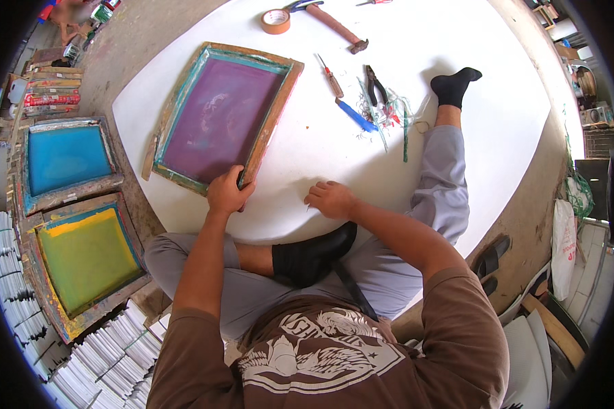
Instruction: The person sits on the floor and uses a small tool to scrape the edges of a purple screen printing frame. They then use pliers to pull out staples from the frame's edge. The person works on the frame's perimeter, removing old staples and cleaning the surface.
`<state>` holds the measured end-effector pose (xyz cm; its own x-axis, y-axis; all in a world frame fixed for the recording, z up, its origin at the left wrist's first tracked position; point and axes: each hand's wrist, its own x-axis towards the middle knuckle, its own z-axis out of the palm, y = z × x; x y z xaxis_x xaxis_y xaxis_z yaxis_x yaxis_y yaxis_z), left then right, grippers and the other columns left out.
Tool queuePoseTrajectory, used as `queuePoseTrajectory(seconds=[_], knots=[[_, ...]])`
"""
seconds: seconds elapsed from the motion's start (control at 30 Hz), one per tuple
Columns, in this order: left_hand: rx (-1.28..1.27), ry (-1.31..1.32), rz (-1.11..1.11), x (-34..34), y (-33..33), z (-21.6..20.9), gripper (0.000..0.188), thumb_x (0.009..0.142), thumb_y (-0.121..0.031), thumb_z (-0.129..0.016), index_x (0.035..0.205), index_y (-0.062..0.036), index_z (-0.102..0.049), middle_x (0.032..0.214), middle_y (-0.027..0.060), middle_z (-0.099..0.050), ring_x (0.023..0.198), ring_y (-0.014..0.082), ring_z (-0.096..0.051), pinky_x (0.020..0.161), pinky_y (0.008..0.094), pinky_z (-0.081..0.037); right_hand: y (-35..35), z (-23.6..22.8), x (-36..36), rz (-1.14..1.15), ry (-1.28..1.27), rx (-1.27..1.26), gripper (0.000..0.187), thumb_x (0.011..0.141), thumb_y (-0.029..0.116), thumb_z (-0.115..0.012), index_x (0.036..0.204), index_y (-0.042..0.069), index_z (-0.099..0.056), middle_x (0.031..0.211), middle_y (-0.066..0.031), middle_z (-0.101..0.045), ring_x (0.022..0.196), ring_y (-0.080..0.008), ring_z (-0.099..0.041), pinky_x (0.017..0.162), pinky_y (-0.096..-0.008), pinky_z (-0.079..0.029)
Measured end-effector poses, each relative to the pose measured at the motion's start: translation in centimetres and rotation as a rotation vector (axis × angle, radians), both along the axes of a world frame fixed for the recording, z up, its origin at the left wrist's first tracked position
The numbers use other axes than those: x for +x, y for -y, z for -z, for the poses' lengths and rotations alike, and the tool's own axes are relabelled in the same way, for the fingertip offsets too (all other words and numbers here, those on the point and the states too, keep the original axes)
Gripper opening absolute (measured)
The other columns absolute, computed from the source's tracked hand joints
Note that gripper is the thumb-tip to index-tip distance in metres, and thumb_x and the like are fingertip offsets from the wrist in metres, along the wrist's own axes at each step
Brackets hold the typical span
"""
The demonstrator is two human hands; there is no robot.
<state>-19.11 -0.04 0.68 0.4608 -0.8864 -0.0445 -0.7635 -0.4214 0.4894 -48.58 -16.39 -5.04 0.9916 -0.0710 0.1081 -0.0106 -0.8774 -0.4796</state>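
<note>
I sit cross-legged on a white sheet (402, 41) spread on the floor. My left hand (227, 191) grips the near edge of a wooden-framed printing screen with purple mesh (218, 116) lying flat in front of me. My right hand (329, 198) rests on the white sheet to the right of the frame, fingers curled down, holding nothing that I can see.
Pliers (377, 85), a screwdriver (331, 78), a blue-handled tool (355, 116) and thread scraps lie ahead right. A tape roll (275, 21) and hammer (335, 26) are farther off. Blue (67, 158) and yellow-green (89, 258) screens and paper stacks (109, 354) sit left.
</note>
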Motion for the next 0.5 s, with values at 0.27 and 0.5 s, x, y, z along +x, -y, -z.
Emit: queuePoseTrajectory(seconds=[0.27, 0.5], knots=[[0.038, 0.001, -0.01, -0.1, 0.1, -0.1, 0.054, 0.083, -0.047, -0.076, 0.119, -0.008, -0.067, 0.088, 0.0192, -0.074, 0.081, 0.0407, -0.072, 0.072, 0.0508, -0.057, -0.8, -0.3, 0.2, -0.144, -0.006, -0.126, 0.013, 0.09, 0.022, -0.065, 0.101, 0.015, -0.067, 0.101, -0.0029, -0.059, 0.098, -0.0221, -0.062, 0.084, -0.0389, -0.052], [0.037, 0.022, -0.01, -0.2, 0.4, -0.1, 0.051, 0.084, -0.047, -0.076, 0.116, -0.0085, -0.067, 0.087, 0.0187, -0.074, 0.082, 0.0404, -0.072, 0.073, 0.0516, -0.056, -0.8, -0.8, 0.6, -0.111, -0.095, -0.169, 0.011, 0.091, 0.016, -0.062, 0.1, 0.01, -0.063, 0.101, -0.0068, -0.06, 0.097, -0.0261, -0.063, 0.08, -0.0416, -0.053]])
